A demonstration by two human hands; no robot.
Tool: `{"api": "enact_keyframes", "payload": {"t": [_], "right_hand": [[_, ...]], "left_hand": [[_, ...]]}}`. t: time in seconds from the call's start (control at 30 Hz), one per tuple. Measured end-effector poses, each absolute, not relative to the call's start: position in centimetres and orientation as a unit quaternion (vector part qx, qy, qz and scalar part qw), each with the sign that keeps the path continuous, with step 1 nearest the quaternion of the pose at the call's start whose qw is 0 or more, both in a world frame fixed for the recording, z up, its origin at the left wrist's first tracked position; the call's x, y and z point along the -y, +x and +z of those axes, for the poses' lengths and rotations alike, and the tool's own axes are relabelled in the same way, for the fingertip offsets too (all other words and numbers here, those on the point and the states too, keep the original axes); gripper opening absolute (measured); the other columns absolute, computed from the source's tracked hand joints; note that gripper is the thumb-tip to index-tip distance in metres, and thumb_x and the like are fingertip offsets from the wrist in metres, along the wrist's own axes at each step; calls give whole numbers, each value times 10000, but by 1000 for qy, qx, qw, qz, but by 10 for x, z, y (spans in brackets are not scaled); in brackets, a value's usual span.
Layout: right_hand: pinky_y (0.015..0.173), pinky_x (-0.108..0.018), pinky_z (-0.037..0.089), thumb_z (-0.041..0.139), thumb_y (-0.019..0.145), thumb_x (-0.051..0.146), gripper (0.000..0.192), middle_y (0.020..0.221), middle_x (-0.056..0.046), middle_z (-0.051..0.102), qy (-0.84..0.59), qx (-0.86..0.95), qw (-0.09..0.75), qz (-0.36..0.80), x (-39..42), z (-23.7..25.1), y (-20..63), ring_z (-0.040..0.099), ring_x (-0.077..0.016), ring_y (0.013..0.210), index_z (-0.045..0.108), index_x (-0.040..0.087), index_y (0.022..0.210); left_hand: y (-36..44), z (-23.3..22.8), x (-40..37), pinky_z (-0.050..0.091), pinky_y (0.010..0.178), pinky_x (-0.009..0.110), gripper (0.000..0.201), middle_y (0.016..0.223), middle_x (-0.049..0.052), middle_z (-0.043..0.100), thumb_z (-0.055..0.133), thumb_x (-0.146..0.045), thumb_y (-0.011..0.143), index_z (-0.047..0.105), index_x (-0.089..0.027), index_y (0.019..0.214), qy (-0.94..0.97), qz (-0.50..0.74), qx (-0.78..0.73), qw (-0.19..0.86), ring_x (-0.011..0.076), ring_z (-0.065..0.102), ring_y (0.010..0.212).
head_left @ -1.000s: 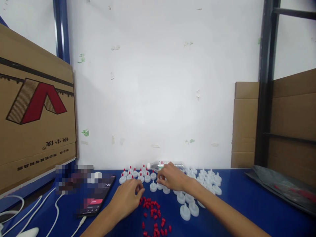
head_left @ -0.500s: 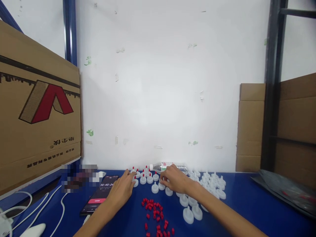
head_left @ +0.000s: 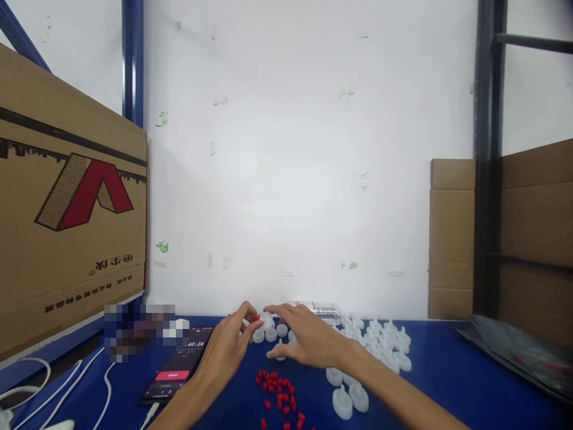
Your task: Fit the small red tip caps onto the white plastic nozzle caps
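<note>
Pinching: left hand (head_left: 226, 352) grip holds red tip (head_left: 256, 318) at white cap (head_left: 267, 322)
Right hand (head_left: 308, 342): fingers spread, flat over white caps (grip on nothing visible)
Red tips pile (head_left: 278, 391): tabletop (head_left: 447, 382), near both hands
Phone (head_left: 176, 365): left of left hand

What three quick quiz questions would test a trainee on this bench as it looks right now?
1. True or false: the left hand pinches a red tip at a white cap.
2. Which lies nearest the camera: A the red tips pile, B the phone, C the clear bottle?
3. Fill in: the right hand rests over white caps on the ___ table.

Key: 1 true; 2 A; 3 blue.
</note>
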State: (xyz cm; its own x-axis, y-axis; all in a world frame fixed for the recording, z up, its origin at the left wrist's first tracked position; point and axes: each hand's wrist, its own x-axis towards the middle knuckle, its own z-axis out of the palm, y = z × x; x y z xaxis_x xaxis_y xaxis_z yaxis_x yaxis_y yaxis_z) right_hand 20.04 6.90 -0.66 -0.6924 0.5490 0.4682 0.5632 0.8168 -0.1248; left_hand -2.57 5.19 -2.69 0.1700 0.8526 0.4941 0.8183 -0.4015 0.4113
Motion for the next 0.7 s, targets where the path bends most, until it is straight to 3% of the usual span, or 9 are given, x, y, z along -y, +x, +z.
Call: {"api": "enact_keyframes", "payload": {"t": [0.17,0.3,0.4,0.47,0.7], "right_hand": [[939,-338,419,534,1034,429,275,1065,-45,734,-257,920,286,-70,-61,-6,188,669,-213,981,595,244,1227],[997,-366,369,580,1013,316,156,1024,-47,736,-236,928,271,-95,-71,-4,192,672,-202,932,617,242,1145],[1033,-382,331,556,1007,207,144,1119,-42,723,-255,919,281,-106,-84,-3,204,665,-194,971,602,252,1137],[1014,-388,339,510,1016,177,140,1120,-37,718,-295,900,304,-107,-92,-4,214,658,-195,967,589,246,1109],[782,-311,410,478,955,152,219,792,3,669,-401,851,329,-83,-103,-5,228,633,-221,833,530,227,1153]], "left_hand": [[-9,-30,-35,397,689,280,243,882,-7,685,334,-373,1051,527,-266,949,787,395,-473,34,197,643,770],[-5,-33,-32,372,652,283,394,733,-15,623,275,-419,1066,493,-247,786,784,406,-467,60,191,590,686],[-7,-33,-33,343,611,287,455,624,-37,547,234,-464,1072,448,-244,735,781,389,-482,85,184,537,606],[-9,-33,-35,338,634,294,425,684,-23,586,260,-436,1071,473,-239,761,793,352,-494,54,191,552,654],[-19,-44,-42,413,768,293,149,997,45,650,475,-204,971,611,-219,911,802,214,-556,30,211,632,910]]}}
